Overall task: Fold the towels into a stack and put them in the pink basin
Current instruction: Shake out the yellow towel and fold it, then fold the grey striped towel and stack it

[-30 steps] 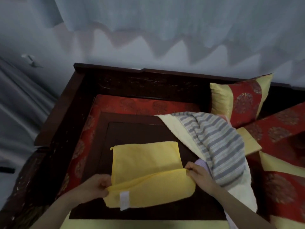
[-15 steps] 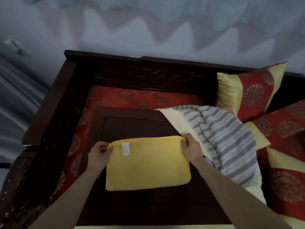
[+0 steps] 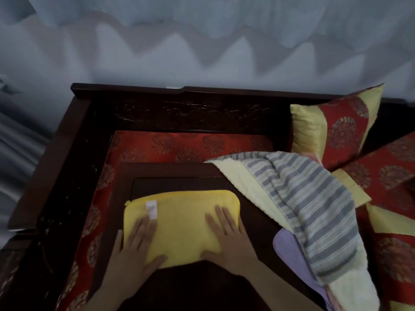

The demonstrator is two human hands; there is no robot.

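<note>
**Folded yellow towel, pressed flat under both hands**

Hands. We found the left hand [image 3: 136, 246] lying palm-down on the left half of the yellow towel [image 3: 179, 223]. Its fingers were straight and slightly apart, and its thumb was stretched along the near edge. The right hand [image 3: 227, 238] lay flat on the right half, fingers straight and close together, with the thumb at the near edge. Neither hand gripped anything. Both forearms entered from the bottom of the view.

Task item. We noted the yellow towel folded into a rectangle on the dark wooden table [image 3: 197, 173], with a white label [image 3: 151, 209] near its far left corner, just beyond the left fingertips.

Surroundings. To the right we listed a heap of unfolded towels overhanging the table's right edge. A grey striped towel [image 3: 307, 212] lay on top of a cream towel [image 3: 240, 182], and a lilac towel [image 3: 288, 250] showed beneath them. The heap sat near the right hand but apart from it. Behind the table we noted a red patterned cushion [image 3: 190, 143], a dark carved bench back [image 3: 179, 110] and a red-and-gold pillow [image 3: 334, 129].

Unclear. The heap's lower layers were covered, its near end ran out of view, and dim light blurred the fine detail.
</note>
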